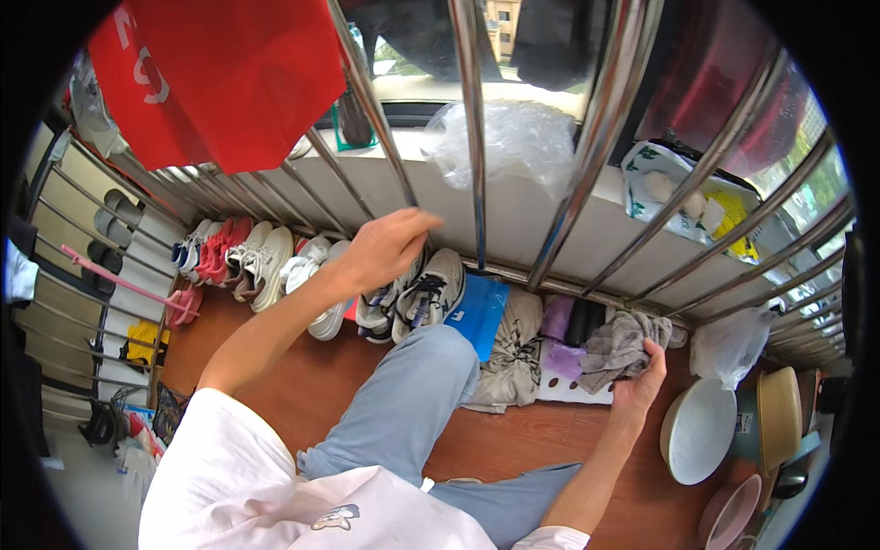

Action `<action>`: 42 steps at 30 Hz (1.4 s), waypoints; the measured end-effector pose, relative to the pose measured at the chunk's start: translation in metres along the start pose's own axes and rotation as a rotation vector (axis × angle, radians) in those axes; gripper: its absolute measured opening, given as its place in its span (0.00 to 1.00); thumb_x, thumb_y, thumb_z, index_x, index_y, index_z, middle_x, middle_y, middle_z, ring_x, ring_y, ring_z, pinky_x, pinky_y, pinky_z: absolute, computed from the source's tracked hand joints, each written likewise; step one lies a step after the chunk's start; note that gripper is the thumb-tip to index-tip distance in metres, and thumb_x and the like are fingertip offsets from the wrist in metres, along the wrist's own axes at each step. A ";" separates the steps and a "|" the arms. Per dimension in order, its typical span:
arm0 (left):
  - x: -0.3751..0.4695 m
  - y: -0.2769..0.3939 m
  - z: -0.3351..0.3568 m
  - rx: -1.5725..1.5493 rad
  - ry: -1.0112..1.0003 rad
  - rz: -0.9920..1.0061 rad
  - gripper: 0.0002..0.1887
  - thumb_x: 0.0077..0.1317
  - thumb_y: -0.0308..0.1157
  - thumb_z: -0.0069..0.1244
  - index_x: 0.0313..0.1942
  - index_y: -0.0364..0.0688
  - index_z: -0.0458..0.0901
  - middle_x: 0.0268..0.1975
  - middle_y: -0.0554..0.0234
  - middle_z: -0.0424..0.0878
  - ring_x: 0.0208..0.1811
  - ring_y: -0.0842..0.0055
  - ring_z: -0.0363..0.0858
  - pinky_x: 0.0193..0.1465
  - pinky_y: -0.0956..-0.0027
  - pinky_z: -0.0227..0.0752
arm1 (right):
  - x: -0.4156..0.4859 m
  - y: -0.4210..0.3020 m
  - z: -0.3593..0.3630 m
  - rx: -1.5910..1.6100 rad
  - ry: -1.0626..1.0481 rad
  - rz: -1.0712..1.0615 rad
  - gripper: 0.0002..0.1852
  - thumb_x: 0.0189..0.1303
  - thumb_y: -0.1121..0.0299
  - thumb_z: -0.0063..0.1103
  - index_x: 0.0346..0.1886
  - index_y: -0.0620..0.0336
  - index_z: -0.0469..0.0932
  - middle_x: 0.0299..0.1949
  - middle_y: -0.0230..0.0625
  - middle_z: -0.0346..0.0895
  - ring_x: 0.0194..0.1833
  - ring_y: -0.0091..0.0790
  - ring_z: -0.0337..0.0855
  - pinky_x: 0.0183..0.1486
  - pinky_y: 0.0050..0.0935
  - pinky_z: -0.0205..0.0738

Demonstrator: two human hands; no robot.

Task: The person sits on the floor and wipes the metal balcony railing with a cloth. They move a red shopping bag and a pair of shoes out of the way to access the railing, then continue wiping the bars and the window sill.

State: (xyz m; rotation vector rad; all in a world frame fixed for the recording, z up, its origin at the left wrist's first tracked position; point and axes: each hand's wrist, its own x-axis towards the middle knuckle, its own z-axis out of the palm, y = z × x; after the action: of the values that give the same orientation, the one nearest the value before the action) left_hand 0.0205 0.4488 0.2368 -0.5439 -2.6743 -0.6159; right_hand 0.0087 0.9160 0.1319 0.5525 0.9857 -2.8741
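My right hand point(638, 381) has hold of a crumpled grey cloth point(622, 349), which lies bunched over a white tray with round holes point(553, 390). Rolled purple bags point(560, 344) and a black roll point(586, 322) sit beside the cloth. Over the row of shoes, my left hand point(388, 249) overlaps the foot of a metal bar point(385, 130); its fingertips are blurred, and contact with the bar cannot be made out. Below that hand are grey-and-white sneakers point(433, 292). A blue bag point(481, 313) and a beige cloth bundle point(512, 350) lie between them and the tray.
Metal bars line a window ledge bearing clear plastic film point(505, 141). A red bag point(227, 75) hangs at upper left. More shoes point(265, 265) stand along the wall. Basins point(700, 432) and a translucent plastic bag point(730, 344) are at right on the wooden floor point(509, 440).
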 end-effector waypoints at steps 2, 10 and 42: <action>0.056 -0.005 0.010 -0.021 0.086 0.031 0.20 0.70 0.22 0.53 0.62 0.38 0.78 0.50 0.44 0.83 0.50 0.51 0.84 0.55 0.55 0.78 | -0.004 0.000 0.002 -0.004 0.016 -0.012 0.20 0.63 0.69 0.59 0.58 0.66 0.80 0.53 0.42 0.87 0.55 0.43 0.87 0.63 0.43 0.80; 0.155 -0.033 0.014 0.601 0.102 0.265 0.27 0.60 0.26 0.64 0.62 0.48 0.82 0.58 0.55 0.78 0.63 0.57 0.75 0.65 0.51 0.68 | -0.025 -0.013 0.005 0.003 0.029 -0.039 0.21 0.62 0.69 0.60 0.58 0.65 0.80 0.52 0.42 0.86 0.53 0.43 0.87 0.61 0.43 0.80; 0.028 0.148 0.054 -0.177 -0.351 -0.044 0.22 0.69 0.42 0.62 0.56 0.35 0.86 0.54 0.50 0.90 0.54 0.60 0.88 0.59 0.58 0.80 | -0.063 -0.050 0.008 0.204 -0.117 -0.214 0.25 0.67 0.63 0.58 0.64 0.65 0.78 0.59 0.43 0.84 0.60 0.42 0.84 0.66 0.43 0.77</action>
State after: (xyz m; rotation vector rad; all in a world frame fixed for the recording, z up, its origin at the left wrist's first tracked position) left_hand 0.0471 0.6057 0.2531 -0.6991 -2.9822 -0.8447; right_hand 0.0570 0.9471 0.1889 0.3008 0.7842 -3.1776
